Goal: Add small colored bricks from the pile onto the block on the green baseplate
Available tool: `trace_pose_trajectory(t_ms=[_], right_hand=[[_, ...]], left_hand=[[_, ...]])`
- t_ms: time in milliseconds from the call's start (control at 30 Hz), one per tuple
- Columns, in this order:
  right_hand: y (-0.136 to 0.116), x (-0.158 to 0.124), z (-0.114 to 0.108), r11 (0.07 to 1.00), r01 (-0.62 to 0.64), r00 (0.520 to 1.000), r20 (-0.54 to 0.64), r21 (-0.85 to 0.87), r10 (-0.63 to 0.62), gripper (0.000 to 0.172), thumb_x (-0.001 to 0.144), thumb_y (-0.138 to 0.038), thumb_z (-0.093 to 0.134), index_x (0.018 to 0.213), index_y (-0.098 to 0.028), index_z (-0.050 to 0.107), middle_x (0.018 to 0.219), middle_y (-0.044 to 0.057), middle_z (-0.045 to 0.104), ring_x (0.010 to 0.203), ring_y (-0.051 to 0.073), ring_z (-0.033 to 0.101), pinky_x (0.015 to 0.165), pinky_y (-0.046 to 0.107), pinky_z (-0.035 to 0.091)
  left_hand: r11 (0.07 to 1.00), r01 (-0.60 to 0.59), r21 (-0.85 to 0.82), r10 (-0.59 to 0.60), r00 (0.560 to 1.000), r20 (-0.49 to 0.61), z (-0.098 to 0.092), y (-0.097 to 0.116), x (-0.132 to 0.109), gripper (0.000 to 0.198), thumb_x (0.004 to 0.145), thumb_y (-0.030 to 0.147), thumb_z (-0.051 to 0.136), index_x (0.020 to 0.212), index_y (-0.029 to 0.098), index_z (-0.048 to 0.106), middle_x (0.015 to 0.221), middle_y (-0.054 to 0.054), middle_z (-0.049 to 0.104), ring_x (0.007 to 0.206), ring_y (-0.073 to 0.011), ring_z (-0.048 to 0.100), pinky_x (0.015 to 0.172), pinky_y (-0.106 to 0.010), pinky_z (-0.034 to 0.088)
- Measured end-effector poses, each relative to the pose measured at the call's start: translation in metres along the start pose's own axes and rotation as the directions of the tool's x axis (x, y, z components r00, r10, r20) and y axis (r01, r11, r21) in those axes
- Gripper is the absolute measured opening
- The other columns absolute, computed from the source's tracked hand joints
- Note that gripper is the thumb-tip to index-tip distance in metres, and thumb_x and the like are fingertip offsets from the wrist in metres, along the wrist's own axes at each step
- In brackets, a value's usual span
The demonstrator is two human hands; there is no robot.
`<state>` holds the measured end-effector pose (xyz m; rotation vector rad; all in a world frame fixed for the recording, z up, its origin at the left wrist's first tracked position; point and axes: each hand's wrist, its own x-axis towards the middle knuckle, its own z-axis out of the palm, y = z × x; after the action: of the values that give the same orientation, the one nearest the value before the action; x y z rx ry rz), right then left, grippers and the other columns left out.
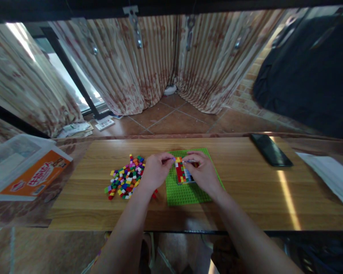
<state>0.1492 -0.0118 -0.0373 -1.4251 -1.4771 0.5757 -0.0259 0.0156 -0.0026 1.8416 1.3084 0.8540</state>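
Note:
A green studded baseplate (185,192) lies on the wooden table (240,198) in front of me. On it stands a small block of red, yellow, blue and white bricks (183,174). My left hand (156,171) pinches at the block's top left corner, fingers closed on something too small to make out. My right hand (202,171) rests over the block's right side, fingertips pinched together at its top edge. A heap of loose coloured bricks (125,178) lies just left of my left hand.
A black phone (271,150) lies at the table's back right, with white paper (330,175) at the far right. A clear plastic box with an orange label (31,175) sits at the left. Curtains and tiled floor lie beyond the table.

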Motion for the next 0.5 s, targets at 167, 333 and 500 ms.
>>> trace_pose_trajectory(t_ms=[167,333,500], right_hand=[[-0.0010,0.0027,0.0026,0.989,-0.081,0.997,-0.005,0.126,0.082,0.009,0.072,-0.023,0.067,0.076,-0.022,0.074,0.098,0.005,0.066,0.092,0.020,0.064,0.087,0.039,0.050],[-0.0024,0.0051,0.0026,0.982,-0.094,0.996,0.010,0.167,0.093,0.011,0.069,-0.024,0.067,0.076,-0.021,0.074,0.086,0.003,0.066,0.080,0.018,0.063,0.076,0.033,0.052],[-0.0039,0.0059,0.0032,0.981,-0.088,0.996,0.008,0.171,0.088,0.017,0.067,-0.023,0.067,0.082,-0.021,0.075,0.084,0.002,0.067,0.074,0.016,0.063,0.071,0.032,0.052]], left_hand=[[0.997,-0.004,-0.078,0.004,1.000,0.000,0.0012,-0.0054,0.0007,0.013,0.081,0.023,0.060,0.077,0.017,0.071,0.069,-0.002,0.072,0.064,-0.0147,0.064,0.059,-0.024,0.047],[0.996,-0.018,-0.090,0.019,1.000,0.010,0.0003,-0.0050,0.0003,0.013,0.081,0.022,0.059,0.077,0.017,0.071,0.069,-0.002,0.072,0.064,-0.0148,0.064,0.060,-0.024,0.048],[0.999,-0.032,-0.040,0.034,0.999,0.029,-0.0026,0.0018,-0.0026,0.015,0.080,0.020,0.060,0.077,0.018,0.074,0.072,-0.001,0.074,0.067,-0.0150,0.065,0.064,-0.024,0.048]])
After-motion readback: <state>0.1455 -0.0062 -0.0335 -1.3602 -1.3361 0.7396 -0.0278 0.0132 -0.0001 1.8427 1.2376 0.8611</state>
